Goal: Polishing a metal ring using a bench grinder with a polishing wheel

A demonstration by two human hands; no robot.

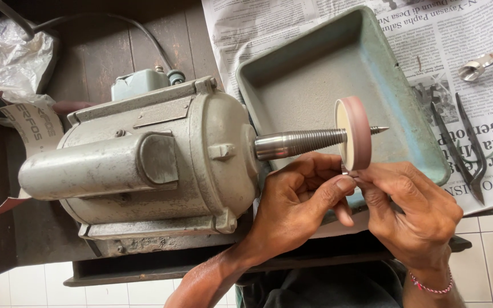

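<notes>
Bench polishing motor [144, 162], seen from above. Its grey, worn housing lies across a dark wooden bench [104, 51], with a tapered threaded spindle [300, 142] projecting to the right and ending in a bare point. A pink polishing wheel [356, 133], disc-shaped with a pale cream face, is mounted on the spindle near that tip and sits over the near edge of a shallow green-grey metal tray [395, 85]. A small piece of metal [344, 169], mostly hidden by the fingers and too small to identify, is held just below the wheel's lower rim; whether it touches the wheel cannot be told.

The left hand [298, 199] reaches up from below, fingers curled and thumb extended, pinching the piece from the left. The right hand [415, 214], with a pink beaded bracelet [431, 285] at the wrist, meets it from the right, thumb and forefinger closed on the same piece. Both hands are narrow, fingertips touching each other.

On newspaper [486, 85] to the right lie dark tweezers [463, 151] and a small silver object [477, 67].
</notes>
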